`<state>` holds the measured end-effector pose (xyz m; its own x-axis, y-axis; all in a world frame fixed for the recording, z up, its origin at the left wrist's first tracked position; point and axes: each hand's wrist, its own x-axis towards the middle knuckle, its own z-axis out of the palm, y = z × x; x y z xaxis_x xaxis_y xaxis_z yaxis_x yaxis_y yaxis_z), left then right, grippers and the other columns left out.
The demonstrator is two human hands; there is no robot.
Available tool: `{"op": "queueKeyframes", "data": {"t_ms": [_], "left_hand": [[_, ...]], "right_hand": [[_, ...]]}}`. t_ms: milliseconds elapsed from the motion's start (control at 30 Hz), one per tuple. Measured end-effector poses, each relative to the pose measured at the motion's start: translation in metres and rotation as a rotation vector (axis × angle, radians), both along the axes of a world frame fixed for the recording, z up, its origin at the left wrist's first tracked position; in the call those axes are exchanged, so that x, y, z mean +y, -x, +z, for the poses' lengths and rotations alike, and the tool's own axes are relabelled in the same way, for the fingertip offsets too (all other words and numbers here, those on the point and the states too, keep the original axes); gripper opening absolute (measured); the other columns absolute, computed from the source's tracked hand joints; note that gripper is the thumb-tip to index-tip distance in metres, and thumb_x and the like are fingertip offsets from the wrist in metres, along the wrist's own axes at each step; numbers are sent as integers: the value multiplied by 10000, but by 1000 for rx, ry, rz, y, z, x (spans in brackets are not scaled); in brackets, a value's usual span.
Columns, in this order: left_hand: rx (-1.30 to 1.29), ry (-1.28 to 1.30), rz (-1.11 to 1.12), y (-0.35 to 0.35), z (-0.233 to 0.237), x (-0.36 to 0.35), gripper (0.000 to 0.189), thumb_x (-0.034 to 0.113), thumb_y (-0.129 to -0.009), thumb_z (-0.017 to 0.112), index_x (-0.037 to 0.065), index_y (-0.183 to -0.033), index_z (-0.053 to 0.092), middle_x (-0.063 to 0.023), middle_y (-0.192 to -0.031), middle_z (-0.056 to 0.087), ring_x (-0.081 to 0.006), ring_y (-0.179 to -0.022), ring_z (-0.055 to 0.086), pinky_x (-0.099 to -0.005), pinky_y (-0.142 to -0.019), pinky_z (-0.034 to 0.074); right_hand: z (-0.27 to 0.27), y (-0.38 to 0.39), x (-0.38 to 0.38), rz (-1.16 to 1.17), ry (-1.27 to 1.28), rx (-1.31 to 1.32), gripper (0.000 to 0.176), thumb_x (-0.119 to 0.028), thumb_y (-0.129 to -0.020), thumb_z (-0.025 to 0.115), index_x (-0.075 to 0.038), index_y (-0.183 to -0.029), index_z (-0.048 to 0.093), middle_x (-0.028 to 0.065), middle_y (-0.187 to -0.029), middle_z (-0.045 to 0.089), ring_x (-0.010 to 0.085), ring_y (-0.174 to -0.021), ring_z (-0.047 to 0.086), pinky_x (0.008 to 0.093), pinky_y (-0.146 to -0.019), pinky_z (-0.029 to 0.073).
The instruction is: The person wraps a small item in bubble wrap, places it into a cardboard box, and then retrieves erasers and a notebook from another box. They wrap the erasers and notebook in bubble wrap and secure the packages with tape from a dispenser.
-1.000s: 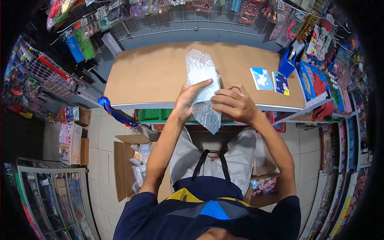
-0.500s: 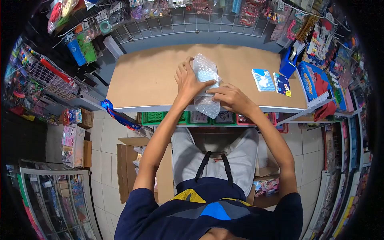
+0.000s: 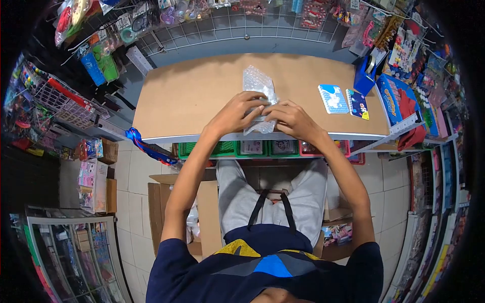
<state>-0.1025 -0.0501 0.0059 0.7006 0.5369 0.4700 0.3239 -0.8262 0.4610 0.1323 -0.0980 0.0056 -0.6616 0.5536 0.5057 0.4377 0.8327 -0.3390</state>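
Observation:
A strip of clear bubble wrap (image 3: 258,81) lies at the middle of the brown tabletop (image 3: 197,86), its lower end reaching the front edge. Something pale shows inside it, too unclear to name. My left hand (image 3: 240,112) comes from the left with bent fingers closed on the wrap. From the right, my right hand (image 3: 292,119) pinches the same wrap, its fingertips close to those of the left. The fingers cover the wrap's middle.
Two small notebooks, one light blue (image 3: 333,99) and one dark (image 3: 357,104), lie on the right. Behind them stands a blue tape dispenser (image 3: 365,76) beside a blue box (image 3: 396,101). Green baskets (image 3: 217,148) sit under the tabletop; an open carton (image 3: 207,217) is below.
My left hand has moved from the wrap's upper left side down to its middle, nearer my right hand. The wrap's lower end looks shorter and more folded.

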Motion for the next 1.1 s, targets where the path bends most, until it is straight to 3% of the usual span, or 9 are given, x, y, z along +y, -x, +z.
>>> {"op": "queueKeyframes", "data": {"t_ms": [33,233,333,433,533,667,833,933,1100], "left_hand": [[56,9,-9,1,0,-3,320,212,-984,507,35,-1203,660,-139,-1354,574,-309,-1272,501,-445,-1103,359],[67,224,-93,7,4,0,538,435,-1010,390,40,-1334,557,-107,-1473,485,-349,-1318,453,-458,-1148,298],[45,12,-166,15,2,0,548,434,-953,547,15,-1307,562,-148,-1430,511,-352,-1283,486,-445,-1133,335],[112,65,-125,16,13,-15,605,445,-878,667,4,-1281,565,-163,-1446,486,-358,-1306,464,-447,-1154,325],[115,31,-84,17,15,-21,600,396,-857,720,-7,-1270,557,-207,-1372,536,-385,-1283,484,-471,-1139,346],[25,156,-37,20,-5,-8,488,324,-910,682,-24,-1233,567,-272,-1208,602,-460,-1176,542,-497,-1050,408],[-46,210,9,17,3,-14,369,253,-946,647,-49,-1152,594,-295,-1093,632,-506,-1092,568,-485,-965,450],[-155,190,31,12,-4,-10,298,214,-943,667,-31,-1104,611,-270,-966,657,-311,-805,645,-387,-777,505],[-178,304,146,5,-2,-16,267,193,-937,678,-32,-1052,592,-185,-852,667,-202,-629,543,-338,-616,461]], "right_hand": [[-2,0,0,2,29,36,238,-108,-778,711,-67,-999,630,63,-1102,682,279,-994,646,402,-910,481],[-2,3,0,-29,90,150,217,-117,-767,710,-61,-970,658,82,-990,698,306,-942,654,409,-829,499],[-4,1,1,-80,124,151,226,-125,-775,712,-56,-987,679,105,-913,701,315,-914,653,406,-821,494],[2,3,-5,-253,205,148,208,-153,-814,727,-41,-986,692,130,-825,684,258,-793,663,364,-734,499],[7,4,-3,-276,553,260,225,-216,-857,736,-21,-962,693,126,-772,661,156,-675,616,313,-640,479],[-10,7,6,-207,631,573,223,-186,-864,759,10,-948,693,23,-746,641,84,-644,541,262,-591,451],[-10,5,10,-268,580,540,250,-184,-856,773,42,-934,700,5,-735,629,55,-654,541,229,-586,439],[-7,4,10,-364,686,497,271,-213,-849,781,38,-923,710,6,-690,622,53,-633,552,220,-564,433],[-15,8,14,-415,763,627,314,-265,-820,809,17,-924,716,19,-646,631,58,-570,569,222,-513,434]]}}
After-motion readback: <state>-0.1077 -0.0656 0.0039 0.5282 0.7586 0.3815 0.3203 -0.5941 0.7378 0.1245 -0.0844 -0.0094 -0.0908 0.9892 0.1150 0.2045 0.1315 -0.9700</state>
